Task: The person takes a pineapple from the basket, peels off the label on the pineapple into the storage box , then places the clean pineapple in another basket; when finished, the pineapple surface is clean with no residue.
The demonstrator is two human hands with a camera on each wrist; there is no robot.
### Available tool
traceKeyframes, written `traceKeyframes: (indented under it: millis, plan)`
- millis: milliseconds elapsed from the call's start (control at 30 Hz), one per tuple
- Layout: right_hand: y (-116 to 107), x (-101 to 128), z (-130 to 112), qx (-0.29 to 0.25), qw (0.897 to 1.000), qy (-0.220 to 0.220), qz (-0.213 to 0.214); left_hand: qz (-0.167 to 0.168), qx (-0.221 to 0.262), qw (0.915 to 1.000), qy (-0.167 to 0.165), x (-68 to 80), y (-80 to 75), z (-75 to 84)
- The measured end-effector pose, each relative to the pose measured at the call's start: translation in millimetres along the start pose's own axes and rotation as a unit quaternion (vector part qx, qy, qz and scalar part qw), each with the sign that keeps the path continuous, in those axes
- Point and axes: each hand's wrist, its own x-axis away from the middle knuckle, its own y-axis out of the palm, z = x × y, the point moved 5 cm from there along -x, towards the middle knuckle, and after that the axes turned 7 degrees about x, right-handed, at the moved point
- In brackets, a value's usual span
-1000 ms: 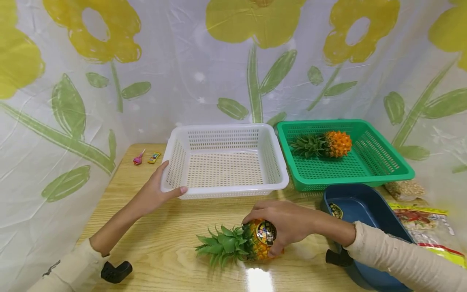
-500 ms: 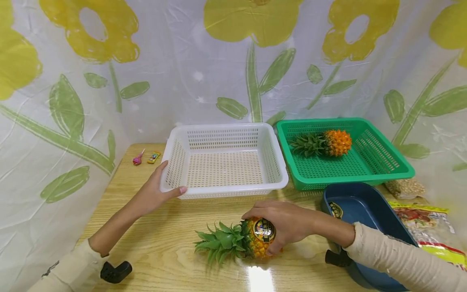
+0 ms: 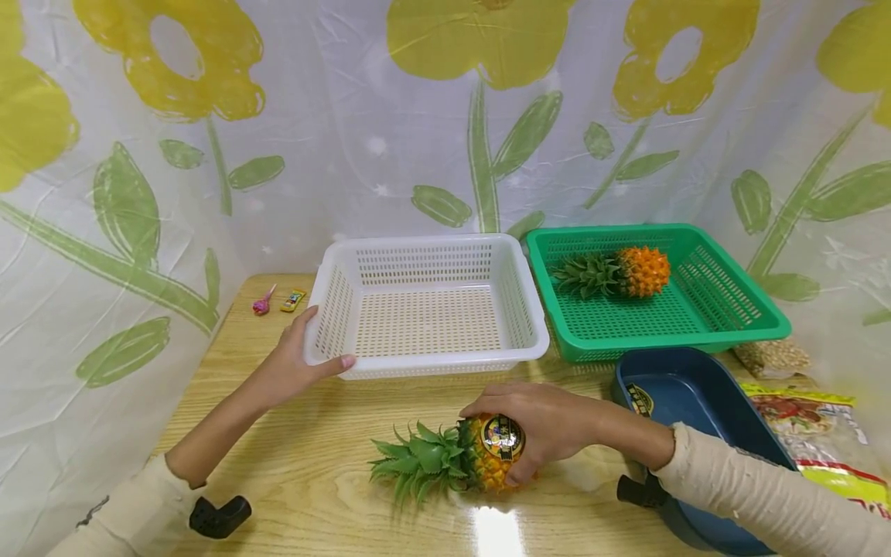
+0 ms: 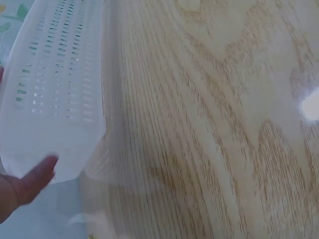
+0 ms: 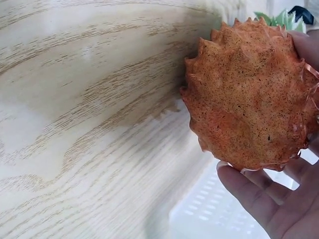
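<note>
My right hand (image 3: 539, 425) grips a pineapple (image 3: 493, 464) lying on its side on the table, its leafy crown pointing left and a round black and gold sticker facing up. In the right wrist view, the spiky orange base of the pineapple (image 5: 249, 94) faces the camera, with fingers (image 5: 251, 194) wrapped along its edge. My left hand (image 3: 295, 367) holds the near left corner of a white perforated plastic basket (image 3: 428, 363), thumb along the front rim and fingers at the left side. The left wrist view shows the thumb (image 4: 37, 179) against the basket's wall (image 4: 55, 134).
A green basket (image 3: 678, 340) with another pineapple (image 3: 643, 272) stands at the back right. Nearer lies a dark blue tub (image 3: 696, 394), partly under my right forearm. Bagged food (image 3: 807, 418) sits at far right. A lollipop (image 3: 261, 305) and a small yellow packet (image 3: 292, 300) lie left.
</note>
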Motion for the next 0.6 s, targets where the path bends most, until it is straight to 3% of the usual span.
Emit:
traceKeyframes:
  millis: [133,267,467,600]
  plan:
    - [0.2,-0.4,0.1,-0.006,1.0,-0.01,0.002,0.041,-0.061,0.9973,-0.01,4.0,-3.8,4.2]
    - [0.6,-0.4,0.4,-0.009,1.0,-0.017,0.007,0.089,-0.07,0.9935,0.014,8.8,-6.2,10.8]
    - [0.8,0.3,0.6,-0.001,1.0,-0.016,0.009,0.147,-0.036,0.9849,0.084,22.3,0.3,31.2]
    - [0.3,0.3,-0.1,0.0,1.0,-0.013,0.007,0.168,-0.024,0.9731,0.155,34.5,8.6,49.3]
